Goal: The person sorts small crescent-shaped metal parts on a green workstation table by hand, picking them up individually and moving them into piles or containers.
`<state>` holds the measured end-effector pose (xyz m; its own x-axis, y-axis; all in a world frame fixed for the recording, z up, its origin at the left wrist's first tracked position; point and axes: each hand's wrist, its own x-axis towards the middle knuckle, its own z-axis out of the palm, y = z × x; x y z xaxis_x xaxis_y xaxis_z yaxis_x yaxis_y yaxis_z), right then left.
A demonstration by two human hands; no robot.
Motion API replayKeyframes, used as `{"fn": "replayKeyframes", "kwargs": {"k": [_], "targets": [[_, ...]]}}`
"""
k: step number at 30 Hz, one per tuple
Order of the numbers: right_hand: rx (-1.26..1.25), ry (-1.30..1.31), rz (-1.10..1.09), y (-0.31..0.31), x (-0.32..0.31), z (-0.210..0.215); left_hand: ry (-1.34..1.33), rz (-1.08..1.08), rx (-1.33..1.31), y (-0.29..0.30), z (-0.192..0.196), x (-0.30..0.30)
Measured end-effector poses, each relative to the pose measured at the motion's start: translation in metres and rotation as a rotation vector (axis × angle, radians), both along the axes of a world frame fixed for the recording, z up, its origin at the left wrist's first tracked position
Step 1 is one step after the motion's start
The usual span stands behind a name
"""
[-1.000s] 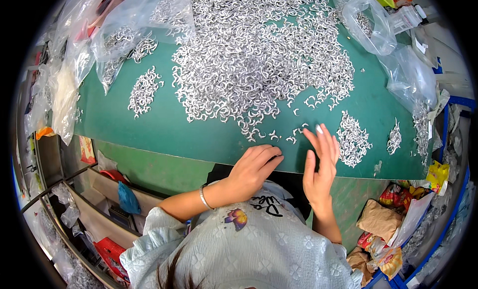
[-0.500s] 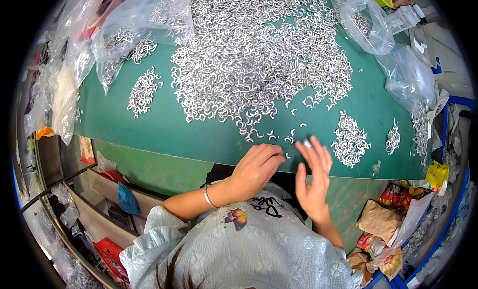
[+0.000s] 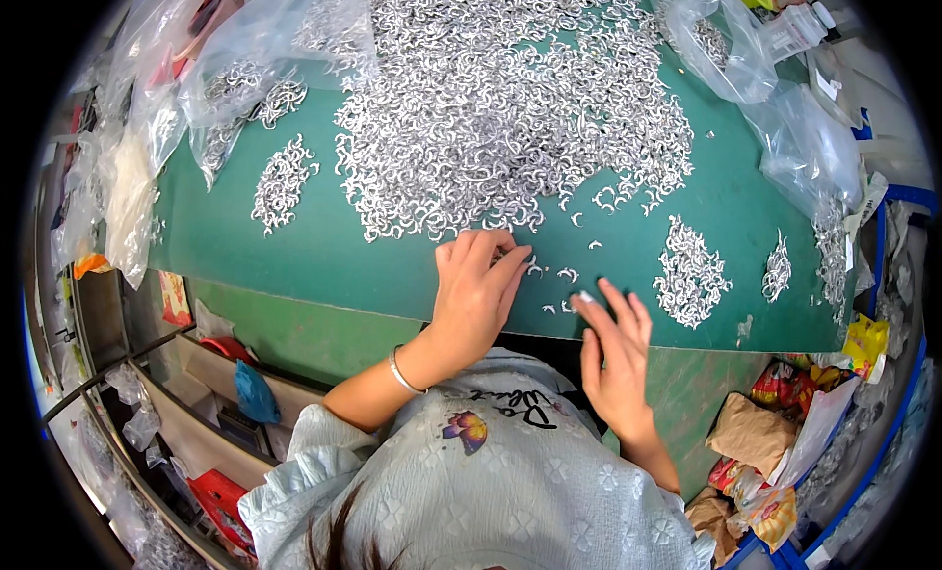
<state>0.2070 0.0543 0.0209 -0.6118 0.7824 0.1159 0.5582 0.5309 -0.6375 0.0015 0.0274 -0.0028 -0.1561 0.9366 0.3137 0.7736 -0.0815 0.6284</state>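
left hand [image 3: 478, 293]: centre frame, fingers curled flat on the green table [image 3: 324, 256], raking hooks off the big pile's [image 3: 500, 109] lower edge | right hand [image 3: 616, 349]: lower right, open, fingertips pinning loose hooks [image 3: 567, 274] | sorted small heap [image 3: 692, 271]: right, kept apart

Clear plastic bags [image 3: 245, 70] lying along table's left edge, clear bag [image 3: 726, 45] sitting top right, crumpled colourful snack wrappers [image 3: 775, 442] piling lower right, yellow packet [image 3: 865, 342] lying beside them.
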Motion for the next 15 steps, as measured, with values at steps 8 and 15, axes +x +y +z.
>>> {"fn": "replayKeyframes", "kwargs": {"k": [8, 15], "targets": [[0.189, -0.056, -0.079, 0.042, -0.014, -0.007, 0.020, -0.044, 0.001, 0.006, 0.002, -0.001], [0.029, -0.009, -0.047, 0.014, 0.004, -0.002, -0.009, -0.062, 0.022, 0.003, 0.001, -0.002]]}}
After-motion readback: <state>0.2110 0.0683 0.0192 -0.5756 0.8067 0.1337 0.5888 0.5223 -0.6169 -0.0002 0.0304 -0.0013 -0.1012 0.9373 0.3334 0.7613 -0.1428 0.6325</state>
